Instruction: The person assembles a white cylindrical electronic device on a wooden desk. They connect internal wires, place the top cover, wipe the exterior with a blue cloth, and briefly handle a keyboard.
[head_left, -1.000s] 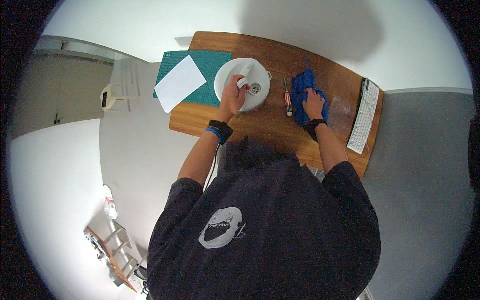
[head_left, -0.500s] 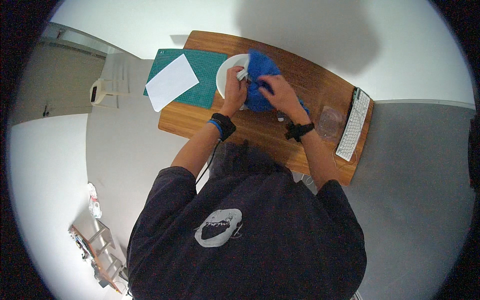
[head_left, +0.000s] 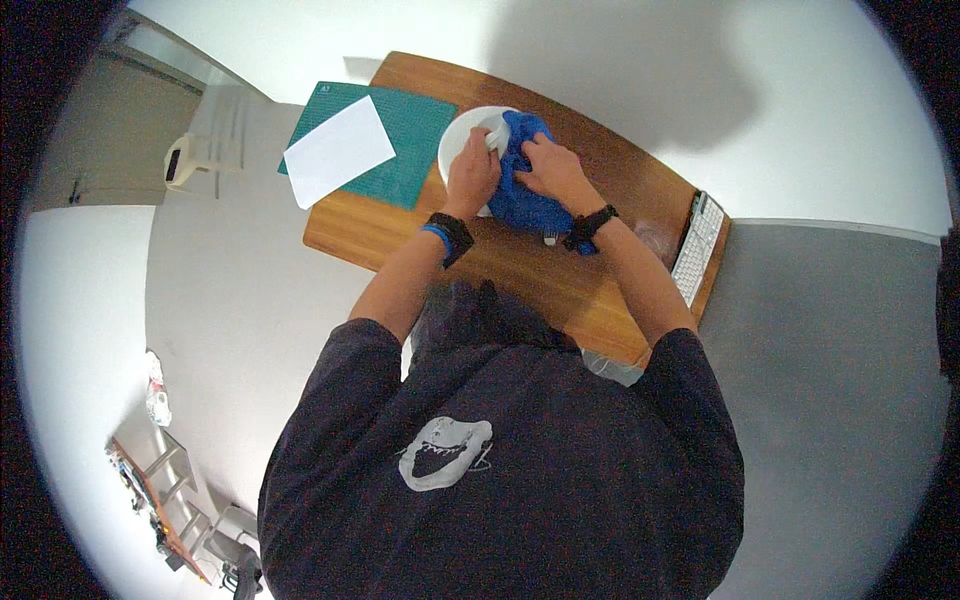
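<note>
A round white dish (head_left: 456, 130) stands on the wooden table, partly covered by a crumpled blue cloth-like piece (head_left: 528, 207). At the dish's near side, my left hand (head_left: 473, 177) is closed in a pinch on a whitish crumpled piece (head_left: 497, 136) beside the blue one. My right hand (head_left: 552, 168) lies over the blue cloth from the right, fingers curled into its folds. Both hands are close together, apart by a strip of blue. The fingertips are partly hidden. A small object (head_left: 550, 238) pokes out under the near edge of the cloth, too small to name.
Left on the table (head_left: 370, 242) lies a green cutting mat (head_left: 407, 180) with a white sheet of paper (head_left: 338, 155) on it. A white keyboard (head_left: 698, 245) stands along the right edge. A cream stool (head_left: 182, 163) is on the floor at the left.
My right hand has come down onto the blue cloth, which now lies flatter and lower. My left hand stays at the white piece. The view has shifted slightly.
</note>
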